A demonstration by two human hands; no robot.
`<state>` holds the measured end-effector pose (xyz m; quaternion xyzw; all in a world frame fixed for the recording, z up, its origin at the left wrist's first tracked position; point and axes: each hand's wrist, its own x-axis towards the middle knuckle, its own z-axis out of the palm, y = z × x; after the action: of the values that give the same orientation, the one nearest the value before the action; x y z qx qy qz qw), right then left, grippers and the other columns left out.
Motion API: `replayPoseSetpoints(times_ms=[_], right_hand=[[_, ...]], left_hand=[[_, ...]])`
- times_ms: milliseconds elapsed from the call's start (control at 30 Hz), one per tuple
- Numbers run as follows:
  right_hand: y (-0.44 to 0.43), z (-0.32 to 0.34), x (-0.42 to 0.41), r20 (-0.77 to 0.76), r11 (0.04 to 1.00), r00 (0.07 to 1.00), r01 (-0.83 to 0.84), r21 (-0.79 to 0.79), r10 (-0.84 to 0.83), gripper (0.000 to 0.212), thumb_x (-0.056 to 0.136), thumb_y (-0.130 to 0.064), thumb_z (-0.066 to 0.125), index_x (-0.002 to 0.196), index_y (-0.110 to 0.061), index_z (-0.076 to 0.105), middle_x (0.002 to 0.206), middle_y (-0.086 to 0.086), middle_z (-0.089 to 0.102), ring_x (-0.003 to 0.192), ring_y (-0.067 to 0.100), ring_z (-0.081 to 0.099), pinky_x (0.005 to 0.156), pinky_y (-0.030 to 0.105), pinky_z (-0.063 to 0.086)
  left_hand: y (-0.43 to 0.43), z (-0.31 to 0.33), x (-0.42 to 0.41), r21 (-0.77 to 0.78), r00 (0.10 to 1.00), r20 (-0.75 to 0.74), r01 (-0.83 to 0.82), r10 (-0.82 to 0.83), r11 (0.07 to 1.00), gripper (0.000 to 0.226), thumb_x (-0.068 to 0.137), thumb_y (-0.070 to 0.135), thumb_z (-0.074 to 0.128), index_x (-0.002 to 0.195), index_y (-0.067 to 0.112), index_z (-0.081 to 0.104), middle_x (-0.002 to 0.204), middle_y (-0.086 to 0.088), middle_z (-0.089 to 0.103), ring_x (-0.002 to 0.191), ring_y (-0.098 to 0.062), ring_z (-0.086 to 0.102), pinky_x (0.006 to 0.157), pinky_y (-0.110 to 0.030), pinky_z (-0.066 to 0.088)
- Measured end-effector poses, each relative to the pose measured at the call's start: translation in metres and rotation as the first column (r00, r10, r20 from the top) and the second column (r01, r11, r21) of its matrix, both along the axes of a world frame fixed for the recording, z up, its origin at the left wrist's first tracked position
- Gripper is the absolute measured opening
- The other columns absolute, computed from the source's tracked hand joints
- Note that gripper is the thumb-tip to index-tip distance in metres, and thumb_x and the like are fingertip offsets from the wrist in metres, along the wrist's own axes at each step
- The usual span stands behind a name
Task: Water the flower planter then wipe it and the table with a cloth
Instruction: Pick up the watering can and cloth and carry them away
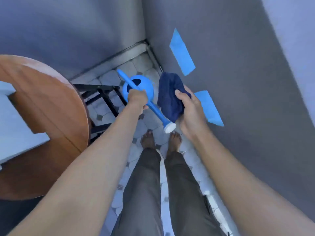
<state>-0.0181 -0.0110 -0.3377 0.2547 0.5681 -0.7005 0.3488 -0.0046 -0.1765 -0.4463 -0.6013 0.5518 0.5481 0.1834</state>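
Observation:
My left hand [137, 98] grips a blue watering can [144, 87] by its handle, held low over the tiled floor, its long spout with a white nozzle [170, 127] pointing toward my feet. Just to the can's right, a dark blue cloth [168, 96] hangs bunched in my right hand [189, 109]. The round wooden table [56, 108] is at the left, blurred. A pale block [15, 126] lies on it; I cannot tell whether it is the planter.
Black metal table legs [105, 97] stand between the table and the can. A grey wall [247, 99] with blue tape strips [182, 51] runs close along the right. My bare feet [161, 140] stand on the narrow patterned tile floor [129, 70] in a corner.

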Motion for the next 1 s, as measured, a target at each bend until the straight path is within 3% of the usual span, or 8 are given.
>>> replayPoseSetpoints(times_ms=[200,400,500,600,700,767,900,1000], right_hand=[[0.012,-0.115,-0.012,0.056,0.998,0.998,0.029,0.050,-0.031,0.036,0.102,-0.014,0.056,0.137,-0.010,0.065,0.132,0.013,0.071,0.122,0.031,0.067,0.107,0.049,0.052],[0.027,-0.204,-0.012,0.117,0.997,0.993,0.016,0.082,-0.026,0.036,0.099,-0.018,0.059,0.134,-0.018,0.067,0.128,0.008,0.074,0.119,0.029,0.070,0.105,0.048,0.053],[0.028,-0.236,-0.018,0.096,0.994,0.995,-0.026,0.108,0.015,0.043,0.097,-0.020,0.060,0.140,-0.018,0.063,0.133,0.011,0.070,0.124,0.034,0.066,0.107,0.052,0.051],[0.030,-0.254,-0.019,0.066,0.991,0.998,-0.015,0.131,0.007,0.040,0.098,-0.017,0.059,0.138,-0.016,0.063,0.129,0.008,0.072,0.120,0.027,0.068,0.092,0.039,0.058],[0.032,-0.260,-0.014,0.085,0.995,0.995,0.051,0.083,-0.058,0.039,0.099,-0.014,0.057,0.138,-0.010,0.060,0.130,0.013,0.071,0.122,0.031,0.067,0.094,0.040,0.057],[0.027,-0.260,-0.013,0.141,0.998,0.989,0.048,0.027,-0.051,0.041,0.100,-0.019,0.054,0.140,-0.008,0.059,0.131,0.014,0.070,0.125,0.034,0.064,0.101,0.044,0.054],[0.004,-0.258,-0.026,0.200,0.998,0.980,-0.004,-0.055,0.015,0.049,0.097,-0.035,0.057,0.139,-0.011,0.062,0.132,0.012,0.071,0.122,0.033,0.067,0.100,0.045,0.056],[-0.028,-0.258,-0.037,0.210,0.993,0.974,-0.064,-0.096,0.083,0.048,0.097,-0.043,0.059,0.133,-0.012,0.068,0.130,0.010,0.072,0.124,0.030,0.066,0.109,0.047,0.050]], left_hand=[[-0.004,-0.110,-0.018,-0.088,1.000,0.022,-0.015,0.017,0.996,0.037,0.096,0.019,0.053,0.129,0.003,0.048,0.126,-0.017,0.060,0.094,-0.031,0.064,0.044,-0.033,0.048],[-0.018,-0.197,-0.039,-0.198,1.000,0.018,0.022,-0.019,0.980,0.036,0.096,0.013,0.051,0.129,-0.001,0.047,0.128,-0.021,0.059,0.106,-0.032,0.062,0.083,-0.039,0.053],[-0.032,-0.227,-0.050,-0.331,0.992,0.040,0.122,-0.116,0.936,0.034,0.098,0.015,0.048,0.128,-0.001,0.049,0.128,-0.017,0.060,0.100,-0.025,0.058,0.075,-0.032,0.044],[-0.041,-0.255,-0.057,-0.375,0.985,0.040,0.169,-0.166,0.912,0.032,0.100,0.012,0.044,0.129,0.001,0.049,0.128,-0.015,0.059,0.090,-0.019,0.047,0.075,-0.030,0.041],[-0.048,-0.272,-0.058,-0.379,0.992,0.015,0.119,-0.123,0.918,0.019,0.100,0.012,0.045,0.118,0.007,0.048,0.108,-0.009,0.053,0.108,-0.027,0.058,0.071,-0.024,0.035],[-0.051,-0.274,-0.055,-0.343,0.998,-0.060,-0.005,-0.017,0.939,0.010,0.100,0.014,0.045,0.110,0.011,0.045,0.110,-0.008,0.054,0.112,-0.027,0.058,0.073,-0.023,0.037],[-0.045,-0.263,-0.032,-0.190,0.937,-0.203,-0.324,0.286,0.927,0.035,0.098,0.025,0.048,0.128,0.008,0.048,0.124,-0.013,0.060,0.101,-0.025,0.061,0.079,-0.030,0.052],[-0.040,-0.236,-0.006,0.235,0.808,-0.263,-0.476,0.527,0.848,0.054,0.093,0.054,0.047,0.122,0.009,0.056,0.099,-0.006,0.065,0.085,-0.021,0.059,0.073,-0.035,0.051]])
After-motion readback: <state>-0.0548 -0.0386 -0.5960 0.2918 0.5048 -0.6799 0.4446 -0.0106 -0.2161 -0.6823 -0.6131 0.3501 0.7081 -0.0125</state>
